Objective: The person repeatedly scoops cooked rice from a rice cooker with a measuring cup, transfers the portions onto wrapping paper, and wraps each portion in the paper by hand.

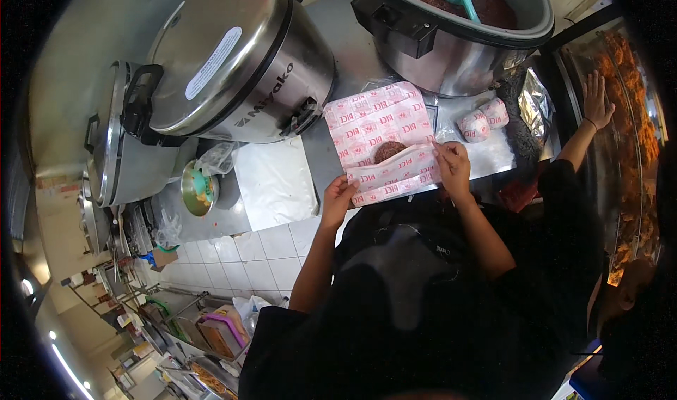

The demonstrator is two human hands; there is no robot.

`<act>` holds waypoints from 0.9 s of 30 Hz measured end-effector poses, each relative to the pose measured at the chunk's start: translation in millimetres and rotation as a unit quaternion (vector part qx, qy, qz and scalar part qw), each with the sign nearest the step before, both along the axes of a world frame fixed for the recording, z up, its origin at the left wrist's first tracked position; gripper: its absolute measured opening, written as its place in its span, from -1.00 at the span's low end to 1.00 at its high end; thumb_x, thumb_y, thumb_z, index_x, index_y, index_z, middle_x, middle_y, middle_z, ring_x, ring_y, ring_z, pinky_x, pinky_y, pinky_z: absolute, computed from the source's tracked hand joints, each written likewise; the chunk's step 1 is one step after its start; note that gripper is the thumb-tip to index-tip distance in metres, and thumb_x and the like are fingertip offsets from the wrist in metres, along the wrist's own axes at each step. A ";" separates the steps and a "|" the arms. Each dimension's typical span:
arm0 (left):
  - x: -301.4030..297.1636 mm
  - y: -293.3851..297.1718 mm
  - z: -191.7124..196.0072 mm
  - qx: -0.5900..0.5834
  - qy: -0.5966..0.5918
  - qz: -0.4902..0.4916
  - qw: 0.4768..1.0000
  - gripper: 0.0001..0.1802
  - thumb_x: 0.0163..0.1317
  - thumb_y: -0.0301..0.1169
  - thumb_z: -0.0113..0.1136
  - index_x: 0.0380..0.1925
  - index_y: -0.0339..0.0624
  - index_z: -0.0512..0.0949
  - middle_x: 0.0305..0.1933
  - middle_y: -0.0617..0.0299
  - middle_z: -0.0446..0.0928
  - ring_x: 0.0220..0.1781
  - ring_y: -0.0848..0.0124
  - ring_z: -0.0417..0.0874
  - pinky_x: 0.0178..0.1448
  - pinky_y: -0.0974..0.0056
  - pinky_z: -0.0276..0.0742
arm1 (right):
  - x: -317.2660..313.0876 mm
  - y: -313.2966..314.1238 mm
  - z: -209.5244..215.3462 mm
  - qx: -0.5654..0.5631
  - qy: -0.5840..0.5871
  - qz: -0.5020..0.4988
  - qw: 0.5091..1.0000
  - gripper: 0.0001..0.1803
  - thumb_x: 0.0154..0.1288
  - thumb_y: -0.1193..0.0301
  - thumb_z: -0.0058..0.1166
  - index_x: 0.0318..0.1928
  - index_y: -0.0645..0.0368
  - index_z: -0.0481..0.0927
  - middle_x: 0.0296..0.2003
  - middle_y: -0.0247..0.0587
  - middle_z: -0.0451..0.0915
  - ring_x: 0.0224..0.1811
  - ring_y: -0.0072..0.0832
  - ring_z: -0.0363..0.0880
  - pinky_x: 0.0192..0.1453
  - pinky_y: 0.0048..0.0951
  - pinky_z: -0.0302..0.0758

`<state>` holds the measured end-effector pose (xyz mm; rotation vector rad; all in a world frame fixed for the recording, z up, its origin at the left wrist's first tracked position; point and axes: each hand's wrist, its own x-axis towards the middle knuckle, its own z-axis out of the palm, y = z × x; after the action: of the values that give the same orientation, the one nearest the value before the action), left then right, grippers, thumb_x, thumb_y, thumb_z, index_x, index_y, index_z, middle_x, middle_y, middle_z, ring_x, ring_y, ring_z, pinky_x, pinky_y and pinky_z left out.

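Left hand (339, 200), fingertips pinched, holds printed paper (377, 124) near seven o'clock; right hand (454, 167) pinches its three-o'clock edge; reddish-brown mound (388, 150) between.

Big closed steel cooker (211, 54) up and left of the left grip (339, 197), plus a flat white sheet (275, 181) just left of that grip and a metal bowl (186, 193) further out. Right of the right grip (453, 169): crinkly foil (534, 104), then loads of orange-brown food (627, 118) way further over.
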<state>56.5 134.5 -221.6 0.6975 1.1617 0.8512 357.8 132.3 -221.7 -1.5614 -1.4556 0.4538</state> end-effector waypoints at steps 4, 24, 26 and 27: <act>-12.9 12.8 -10.5 -0.029 -0.030 -0.013 0.999 -0.73 0.39 -0.39 0.07 -0.09 -0.41 0.52 -0.18 0.07 0.64 -0.22 0.41 0.69 -0.09 0.31 0.64 | -3.3 -6.4 3.1 -0.010 0.032 -0.001 0.999 -0.67 0.20 0.61 0.16 -0.01 0.13 0.67 -0.23 -0.18 0.54 -0.25 -0.40 0.49 -0.17 -0.49 0.44; -13.9 8.9 -28.5 -0.035 -0.048 0.040 0.997 -0.66 0.39 -0.22 0.07 -0.23 -0.32 0.60 -0.23 0.14 0.63 -0.21 0.42 0.65 -0.09 0.26 0.58 | -21.2 -38.4 49.2 -0.031 -0.197 0.261 0.944 -0.54 0.06 0.37 0.28 0.02 0.15 0.55 0.05 -0.03 0.53 0.11 -0.09 0.48 0.21 -0.03 0.37; -8.7 8.4 -25.1 -0.027 -0.015 0.075 0.997 -0.68 0.39 -0.22 0.08 -0.27 -0.29 0.62 -0.30 0.17 0.63 -0.28 0.45 0.63 -0.16 0.26 0.58 | -44.8 -29.9 53.1 -0.051 -0.274 0.286 0.917 -0.41 0.17 0.21 0.20 0.21 0.08 0.44 0.29 -0.04 0.32 0.36 -0.15 0.25 0.42 -0.06 0.17; -5.2 16.2 -21.0 -0.025 -0.016 0.070 0.997 -0.68 0.39 -0.22 0.08 -0.27 -0.29 0.62 -0.30 0.17 0.63 -0.28 0.45 0.63 -0.16 0.26 0.58 | -46.8 -28.6 48.3 -0.051 -0.275 0.281 0.918 -0.41 0.17 0.21 0.20 0.21 0.08 0.44 0.29 -0.04 0.32 0.36 -0.15 0.25 0.42 -0.06 0.17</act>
<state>51.3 150.7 -242.6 0.5645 1.2087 0.9436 310.9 103.7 -173.4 -1.3900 -2.3746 0.4378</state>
